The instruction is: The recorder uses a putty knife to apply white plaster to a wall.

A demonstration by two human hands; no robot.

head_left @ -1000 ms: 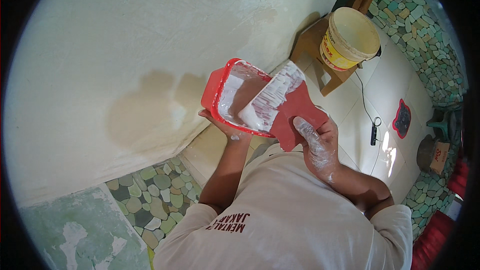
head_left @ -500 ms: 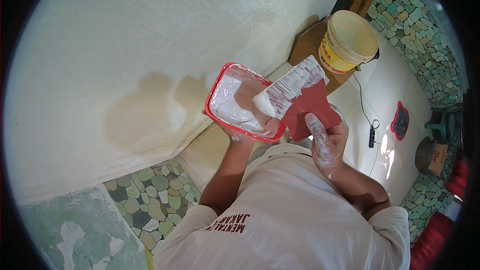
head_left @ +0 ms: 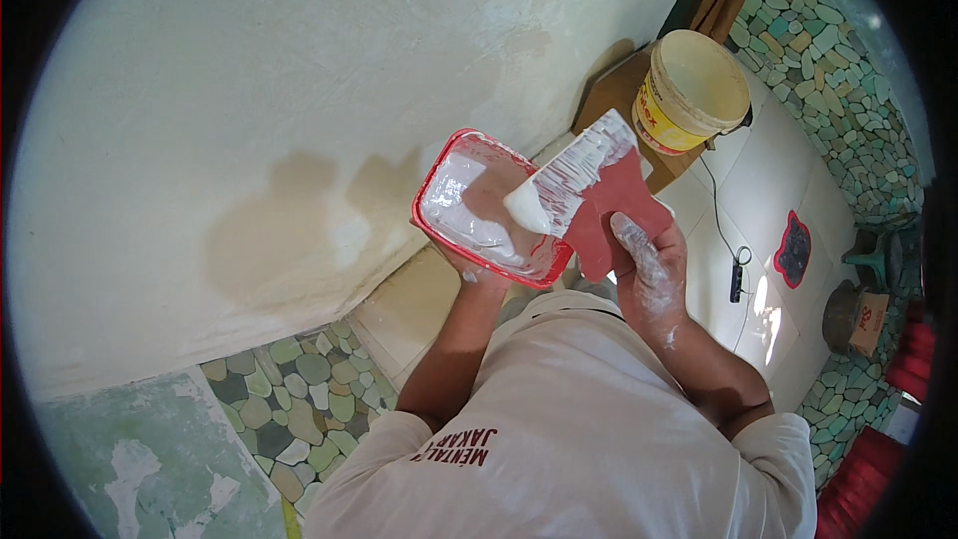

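Observation:
My left hand (head_left: pixel 475 271) supports a red rectangular tub (head_left: pixel 422 183) from below, its fingers mostly hidden under it. White putty (head_left: pixel 461 192) fills part of the tub and smears its inner walls. In my right hand (head_left: pixel 654 279) is a red flat putty spreader (head_left: pixel 611 212), thumb pressed on its face. A streaky white layer covers the spreader's far edge, with a thick lump at the left corner. That corner overlaps the tub's right rim; whether they touch I cannot tell. Dried white putty coats my right thumb and part of the hand.
A pale plastered wall (head_left: pixel 249 70) rises on the left. Beyond the spreader, a yellow-labelled bucket (head_left: pixel 677 112) stands on a brown board (head_left: pixel 609 100). A black power strip (head_left: pixel 736 284) with its cable and a dark red-edged mat (head_left: pixel 793 250) lie on the tiled floor to the right.
My right hand and the spreader have shifted slightly left, and the spreader is turned a little. The tub stays nearly in place. The view has shifted slightly.

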